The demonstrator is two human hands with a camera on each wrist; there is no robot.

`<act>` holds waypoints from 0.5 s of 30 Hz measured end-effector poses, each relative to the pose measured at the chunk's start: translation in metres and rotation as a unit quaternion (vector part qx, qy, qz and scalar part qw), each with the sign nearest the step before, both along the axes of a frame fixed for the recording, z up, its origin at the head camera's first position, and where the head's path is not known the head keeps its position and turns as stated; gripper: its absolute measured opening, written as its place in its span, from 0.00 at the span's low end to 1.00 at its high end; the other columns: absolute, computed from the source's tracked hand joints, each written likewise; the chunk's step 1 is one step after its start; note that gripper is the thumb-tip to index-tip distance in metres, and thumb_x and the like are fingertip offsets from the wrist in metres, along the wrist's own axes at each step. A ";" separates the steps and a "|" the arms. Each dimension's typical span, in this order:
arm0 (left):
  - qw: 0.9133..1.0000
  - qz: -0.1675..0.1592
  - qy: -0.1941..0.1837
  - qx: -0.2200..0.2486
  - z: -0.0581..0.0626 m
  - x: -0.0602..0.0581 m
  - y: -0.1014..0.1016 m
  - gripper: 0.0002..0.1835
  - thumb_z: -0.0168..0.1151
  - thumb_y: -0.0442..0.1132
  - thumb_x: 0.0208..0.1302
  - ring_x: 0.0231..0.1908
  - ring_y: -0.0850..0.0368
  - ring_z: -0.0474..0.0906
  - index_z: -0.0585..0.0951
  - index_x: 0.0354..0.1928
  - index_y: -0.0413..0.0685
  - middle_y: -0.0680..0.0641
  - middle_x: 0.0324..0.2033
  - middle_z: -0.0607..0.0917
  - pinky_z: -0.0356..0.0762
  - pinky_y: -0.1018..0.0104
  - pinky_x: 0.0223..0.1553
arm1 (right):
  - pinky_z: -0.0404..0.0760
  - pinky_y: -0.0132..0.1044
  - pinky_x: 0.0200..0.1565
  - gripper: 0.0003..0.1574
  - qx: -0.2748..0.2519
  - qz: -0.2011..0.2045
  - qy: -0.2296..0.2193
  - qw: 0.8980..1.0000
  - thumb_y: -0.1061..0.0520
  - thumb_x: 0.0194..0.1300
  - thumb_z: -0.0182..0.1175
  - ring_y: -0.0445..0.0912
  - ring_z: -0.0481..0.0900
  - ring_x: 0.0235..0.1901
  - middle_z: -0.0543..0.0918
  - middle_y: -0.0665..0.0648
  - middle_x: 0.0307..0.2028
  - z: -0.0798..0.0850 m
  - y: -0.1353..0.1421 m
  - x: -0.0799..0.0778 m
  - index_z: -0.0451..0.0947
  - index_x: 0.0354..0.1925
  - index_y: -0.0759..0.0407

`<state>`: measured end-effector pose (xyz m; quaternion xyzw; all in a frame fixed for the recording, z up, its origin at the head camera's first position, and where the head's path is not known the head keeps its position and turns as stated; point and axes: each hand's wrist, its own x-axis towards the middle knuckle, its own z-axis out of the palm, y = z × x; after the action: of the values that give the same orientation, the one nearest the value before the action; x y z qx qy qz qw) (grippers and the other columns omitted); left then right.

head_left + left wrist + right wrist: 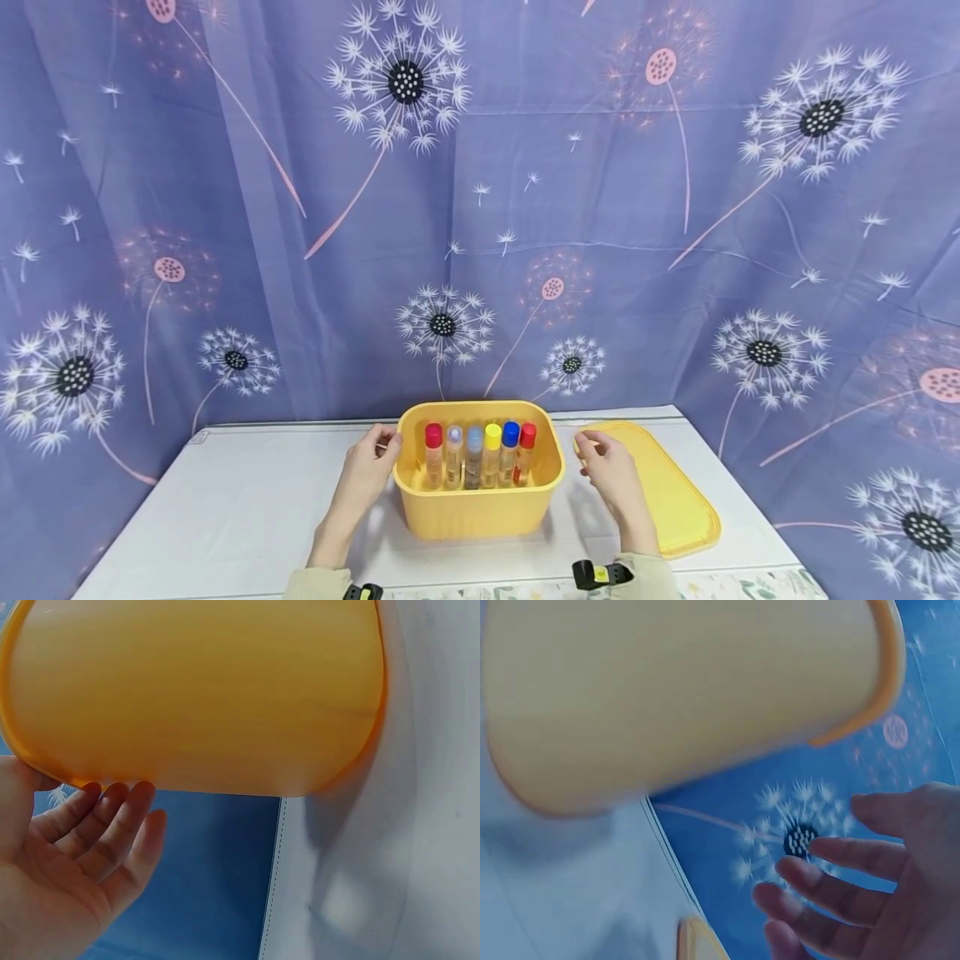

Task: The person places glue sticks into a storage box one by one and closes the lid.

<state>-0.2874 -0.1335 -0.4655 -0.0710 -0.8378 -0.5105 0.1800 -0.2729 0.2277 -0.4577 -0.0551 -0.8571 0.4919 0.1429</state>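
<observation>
A yellow plastic box (474,515) stands uncovered on the white table. Inside it, several clear tubes (491,457) stand upright in a row, with caps in red, pale lilac, grey-blue, yellow and blue. My left hand (367,467) is at the box's left end, its thumb and fingertips (140,796) right at the rim and wall, fingers loosely bent. On the other side, my right hand (611,475) hovers apart from the box, fingers relaxed and spread with nothing between them. The right wrist view shows a gap between the fingers (840,892) and the box wall (682,682).
The yellow lid (678,500) lies flat on the table to the right, partly behind my right hand. A purple curtain (480,200) with dandelion prints hangs behind the table's back edge. A floral strip (742,586) runs along the front edge.
</observation>
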 end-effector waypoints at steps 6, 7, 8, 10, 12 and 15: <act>1.000 0.002 -0.001 -0.007 0.001 0.001 0.000 0.06 0.58 0.38 0.69 0.32 0.57 0.77 0.81 0.41 0.43 0.49 0.31 0.83 0.76 0.65 0.36 | 0.77 0.52 0.44 0.22 0.092 -0.017 -0.013 0.996 0.52 0.73 0.54 0.60 0.80 0.45 0.82 0.69 0.46 -0.001 0.024 0.007 0.77 0.55 0.67; 1.000 0.002 -0.001 -0.007 0.002 0.001 0.000 0.06 0.58 0.38 0.69 0.32 0.57 0.77 0.81 0.41 0.43 0.49 0.31 0.83 0.76 0.65 0.36 | 0.77 0.54 0.45 0.23 0.097 -0.018 -0.019 0.995 0.51 0.73 0.54 0.61 0.79 0.46 0.81 0.70 0.47 -0.001 0.028 0.008 0.76 0.56 0.67; 1.000 0.003 -0.001 -0.007 0.002 0.001 0.000 0.06 0.58 0.38 0.69 0.32 0.57 0.77 0.81 0.41 0.43 0.49 0.31 0.82 0.76 0.65 0.36 | 0.77 0.55 0.45 0.24 0.099 -0.020 -0.025 0.995 0.51 0.73 0.53 0.62 0.79 0.47 0.80 0.71 0.48 -0.002 0.032 0.009 0.76 0.57 0.67; 1.000 0.004 0.001 -0.008 0.001 0.001 0.000 0.06 0.58 0.38 0.69 0.32 0.57 0.77 0.81 0.40 0.43 0.49 0.31 0.82 0.76 0.64 0.36 | 0.77 0.56 0.45 0.26 0.107 -0.024 -0.037 0.993 0.50 0.73 0.52 0.64 0.78 0.48 0.79 0.73 0.49 -0.004 0.041 0.012 0.74 0.58 0.68; 1.000 0.002 0.004 -0.010 0.001 0.001 0.001 0.06 0.58 0.37 0.69 0.32 0.57 0.77 0.81 0.40 0.42 0.49 0.31 0.82 0.76 0.64 0.36 | 0.76 0.56 0.46 0.26 0.115 -0.031 -0.045 0.992 0.49 0.73 0.52 0.64 0.78 0.47 0.79 0.74 0.49 -0.007 0.052 0.015 0.73 0.59 0.68; 1.000 0.001 0.013 -0.013 -0.001 0.000 0.000 0.06 0.58 0.37 0.69 0.32 0.58 0.77 0.81 0.40 0.42 0.49 0.30 0.82 0.77 0.64 0.36 | 0.76 0.57 0.46 0.28 0.123 -0.037 -0.051 0.990 0.51 0.72 0.54 0.65 0.79 0.46 0.80 0.75 0.47 -0.012 0.066 0.019 0.71 0.59 0.71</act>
<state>-0.2873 -0.1331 -0.4660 -0.0788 -0.8424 -0.4980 0.1902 -0.2538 0.2935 -0.4693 -0.0939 -0.9147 0.3731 0.1234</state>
